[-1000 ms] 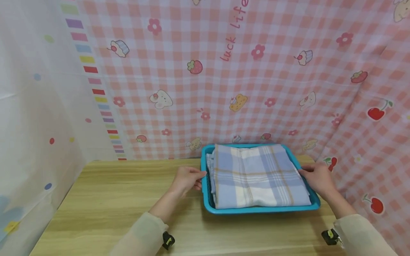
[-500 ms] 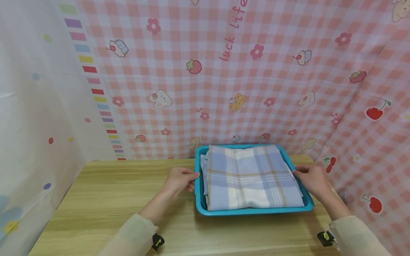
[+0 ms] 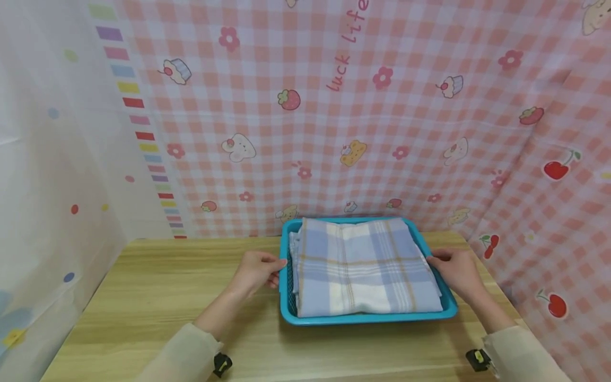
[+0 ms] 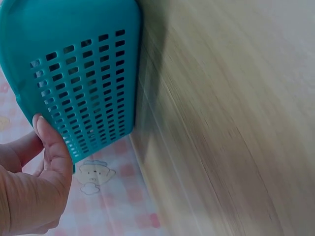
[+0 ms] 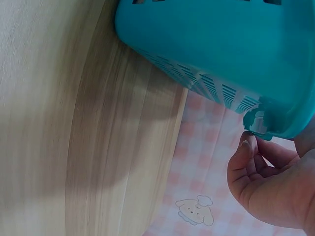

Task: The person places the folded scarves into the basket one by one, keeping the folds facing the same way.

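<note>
A turquoise plastic basket (image 3: 367,320) with slotted walls is right of centre on the table in the head view. Folded inside it lies a blue, white and tan plaid cloth (image 3: 365,273), with more folded fabric showing beneath its left edge. My left hand (image 3: 256,270) pinches the left rim, thumb on top. On the opposite side, my right hand (image 3: 457,271) grips the right rim. The left wrist view shows the perforated basket side (image 4: 64,27) beside that thumb. In the right wrist view, curled fingers (image 5: 241,160) hold the rim near a handle cutout. Whether the basket bottom touches the table cannot be told.
The wood-grain table (image 3: 157,297) extends to the left and front of the basket. Pink checked fabric (image 3: 315,127) hangs right behind the table. Another checked sheet (image 3: 568,223) closes off the right side, a white dotted one (image 3: 52,175) the left.
Both hands have moved the basket with its plaid cloth to the left and slightly toward me in the head view. Their hold on the rims looks the same.
</note>
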Tool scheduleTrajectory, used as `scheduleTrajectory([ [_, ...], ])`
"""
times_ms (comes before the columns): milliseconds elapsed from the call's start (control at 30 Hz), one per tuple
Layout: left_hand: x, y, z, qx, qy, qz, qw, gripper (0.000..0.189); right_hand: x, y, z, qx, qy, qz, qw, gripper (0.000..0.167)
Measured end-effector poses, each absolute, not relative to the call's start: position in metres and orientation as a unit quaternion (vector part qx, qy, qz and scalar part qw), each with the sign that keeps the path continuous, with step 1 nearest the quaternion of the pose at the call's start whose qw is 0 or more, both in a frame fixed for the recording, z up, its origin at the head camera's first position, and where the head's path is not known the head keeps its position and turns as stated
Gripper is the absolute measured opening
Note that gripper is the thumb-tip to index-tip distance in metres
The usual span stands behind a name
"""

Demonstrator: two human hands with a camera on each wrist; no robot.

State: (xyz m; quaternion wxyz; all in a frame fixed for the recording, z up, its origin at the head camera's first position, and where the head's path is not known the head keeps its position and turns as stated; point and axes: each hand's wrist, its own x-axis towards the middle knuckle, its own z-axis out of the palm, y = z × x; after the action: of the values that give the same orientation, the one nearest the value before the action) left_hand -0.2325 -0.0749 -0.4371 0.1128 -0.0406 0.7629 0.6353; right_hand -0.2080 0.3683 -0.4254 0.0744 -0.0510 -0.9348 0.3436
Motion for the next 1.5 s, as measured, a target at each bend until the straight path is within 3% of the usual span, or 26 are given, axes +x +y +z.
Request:
scheduleTrajectory([
  [1500,-0.208,-0.134,-0.436,-0.032,0.773,0.623,0.116,0.024,-0.189,0.321,-0.428,-0.038,-0.913,0.401,0.06,0.034],
])
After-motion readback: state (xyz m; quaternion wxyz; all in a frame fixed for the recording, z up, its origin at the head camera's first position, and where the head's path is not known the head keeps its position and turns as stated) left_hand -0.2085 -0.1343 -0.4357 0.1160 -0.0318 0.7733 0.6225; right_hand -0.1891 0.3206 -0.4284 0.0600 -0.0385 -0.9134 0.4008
